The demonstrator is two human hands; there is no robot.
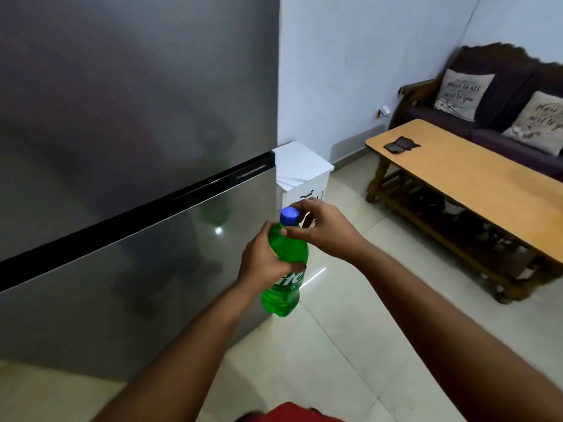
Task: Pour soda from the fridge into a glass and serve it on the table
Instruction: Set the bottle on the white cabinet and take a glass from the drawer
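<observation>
A green soda bottle (285, 287) with a blue cap (289, 215) is held upright in front of me, above the floor. My left hand (262, 263) is wrapped around its middle, over the label. My right hand (323, 229) is curled at the bottle's neck, thumb on the shoulder and fingers just behind the cap. The grey fridge (128, 123) fills the left side, both doors closed. A long wooden table (475, 178) stands to the right. No glass is in view.
A small white cabinet (300, 175) sits between the fridge and the wall. A dark cloth (400, 144) lies on the table's far end. A dark sofa (499, 111) with two cushions stands behind the table. Pale tiled floor (350, 339) stretches between fridge and table.
</observation>
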